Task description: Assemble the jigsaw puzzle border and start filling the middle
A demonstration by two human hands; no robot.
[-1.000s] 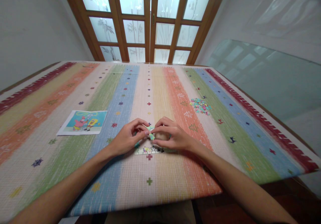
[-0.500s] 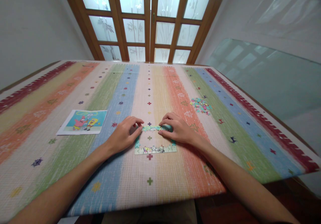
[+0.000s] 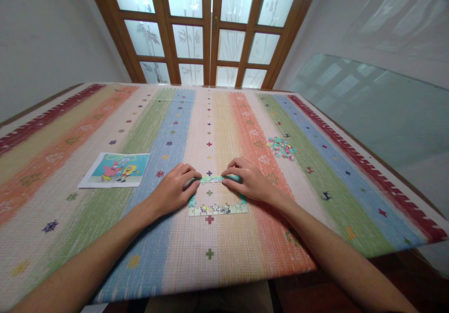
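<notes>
A partly joined jigsaw puzzle (image 3: pixel 218 212) lies on the striped tablecloth in front of me, its pieces forming a rectangular border around bare cloth. My left hand (image 3: pixel 177 183) grips the far left corner between thumb and fingers. At the far right corner, my right hand (image 3: pixel 246 178) has its thumb and fingertips closed on the end of the turquoise top row. Both hands cover parts of the border's upper corners. Along the near edge, the pieces are pale with small coloured figures.
A heap of loose jigsaw pieces (image 3: pixel 281 148) sits to the right, beyond my right hand. On the left lies a printed cartoon picture (image 3: pixel 119 170). The striped tablecloth (image 3: pixel 210 135) covers the table, and its near edge runs close to me.
My left thumb and fingertips have come closer together at the puzzle's top left corner. My right fingers and thumb have also closed slightly on the top right end. The border hardly moved.
</notes>
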